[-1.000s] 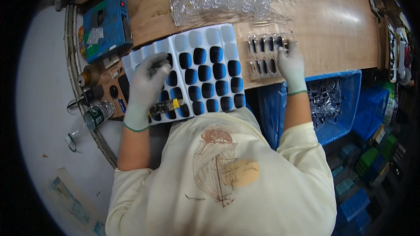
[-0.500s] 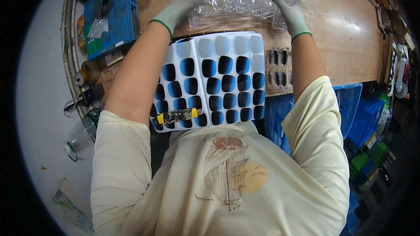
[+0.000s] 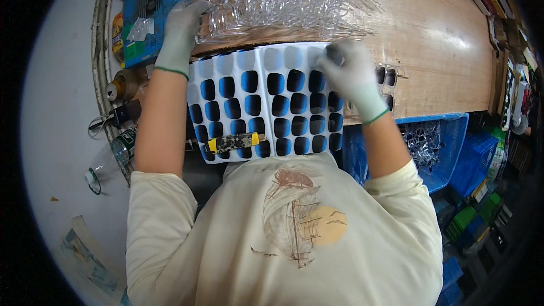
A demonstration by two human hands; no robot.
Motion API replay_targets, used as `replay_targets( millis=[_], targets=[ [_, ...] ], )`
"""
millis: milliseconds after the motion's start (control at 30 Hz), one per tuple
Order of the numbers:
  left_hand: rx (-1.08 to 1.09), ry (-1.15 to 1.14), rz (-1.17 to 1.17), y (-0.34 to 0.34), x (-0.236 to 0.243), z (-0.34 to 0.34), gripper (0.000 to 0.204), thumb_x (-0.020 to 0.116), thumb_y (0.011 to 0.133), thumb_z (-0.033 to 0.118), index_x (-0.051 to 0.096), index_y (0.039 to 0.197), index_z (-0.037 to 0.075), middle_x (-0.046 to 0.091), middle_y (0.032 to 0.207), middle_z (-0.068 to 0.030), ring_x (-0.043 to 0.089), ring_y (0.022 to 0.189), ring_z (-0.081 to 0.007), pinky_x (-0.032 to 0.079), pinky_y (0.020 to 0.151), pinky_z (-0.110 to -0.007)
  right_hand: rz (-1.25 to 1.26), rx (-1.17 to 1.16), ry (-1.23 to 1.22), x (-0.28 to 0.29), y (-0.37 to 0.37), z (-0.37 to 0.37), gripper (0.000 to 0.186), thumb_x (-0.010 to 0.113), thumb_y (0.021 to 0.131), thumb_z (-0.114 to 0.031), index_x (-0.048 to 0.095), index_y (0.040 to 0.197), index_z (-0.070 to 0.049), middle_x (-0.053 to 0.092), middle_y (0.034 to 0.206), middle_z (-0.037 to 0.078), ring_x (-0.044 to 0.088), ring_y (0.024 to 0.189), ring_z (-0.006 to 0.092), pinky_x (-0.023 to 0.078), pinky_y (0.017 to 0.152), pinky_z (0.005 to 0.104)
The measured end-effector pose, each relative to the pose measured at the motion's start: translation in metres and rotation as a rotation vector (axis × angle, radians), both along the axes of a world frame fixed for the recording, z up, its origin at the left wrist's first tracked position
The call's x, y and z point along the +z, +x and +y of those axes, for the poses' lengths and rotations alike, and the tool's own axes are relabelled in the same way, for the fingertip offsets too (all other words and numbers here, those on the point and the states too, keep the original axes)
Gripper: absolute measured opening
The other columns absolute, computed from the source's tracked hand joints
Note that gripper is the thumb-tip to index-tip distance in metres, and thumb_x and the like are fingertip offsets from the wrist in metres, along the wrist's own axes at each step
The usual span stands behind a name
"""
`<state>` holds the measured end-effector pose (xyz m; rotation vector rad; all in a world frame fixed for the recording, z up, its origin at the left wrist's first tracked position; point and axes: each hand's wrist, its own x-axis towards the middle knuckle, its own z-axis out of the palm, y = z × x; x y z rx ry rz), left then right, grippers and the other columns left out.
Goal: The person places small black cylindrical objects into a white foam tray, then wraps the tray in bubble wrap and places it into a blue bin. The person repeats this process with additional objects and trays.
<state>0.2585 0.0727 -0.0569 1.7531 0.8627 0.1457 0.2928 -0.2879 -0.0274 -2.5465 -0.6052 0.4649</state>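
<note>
My left hand (image 3: 184, 25), in a pale glove with a green cuff, is at the left end of a pile of clear plastic eyeglass frames (image 3: 283, 3). Its fingers are bent toward the pile and look apart; nothing distinct shows in them. Over the upper right of a white lens tray (image 3: 262, 99) hovers my right hand (image 3: 351, 73), gloved alike and smeared by motion. A dark lens (image 3: 334, 52) shows right by its fingertips; whether they hold it is unclear. Rows of blue-black lenses fill the tray. A yellow-and-black taped tool (image 3: 235, 143) lies across its near part.
At the back left stands a blue box-shaped device (image 3: 153, 17). Several dark-lensed glasses (image 3: 388, 82) lie right of the tray. A blue bin (image 3: 447, 141) with clear pieces sits beyond the table's right front edge. A plastic bottle (image 3: 107, 164) lies at the left.
The frame pile has shifted left, with my left hand at its end. My right hand has left the pile and come nearer, over the lens tray.
</note>
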Motion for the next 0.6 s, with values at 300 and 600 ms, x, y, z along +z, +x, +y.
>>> replay_targets(
  millis=[300, 600],
  targets=[
    [-0.084, 0.207, -0.166, -0.106, 0.101, -0.112, 0.031, 0.063, 0.097, 0.024, 0.063, 0.115, -0.002, 0.064, 0.095, -0.0053, 0.059, 0.084, -0.0125, 0.048, 0.078, -0.026, -0.097, 0.059, -0.223, 0.006, -0.051, 0.000, 0.037, 0.074, 0.078, -0.029, 0.067, 0.105, -0.005, 0.062, 0.112, 0.017, 0.058, 0.108, 0.0362, 0.048, 0.093, 0.0472],
    [-0.563, -0.011, -0.036, -0.195, 0.132, -0.207, 0.024, 0.050, 0.101, 0.014, 0.053, 0.116, -0.004, 0.070, 0.097, -0.0151, 0.067, 0.087, -0.0187, 0.053, 0.081, -0.032, 0.142, 0.248, 0.697, 0.070, -0.099, -0.066, 0.018, 0.068, 0.086, -0.009, 0.066, 0.104, -0.007, 0.067, 0.094, 0.015, 0.068, 0.082, 0.0328, 0.056, 0.072, 0.0418]
  ],
)
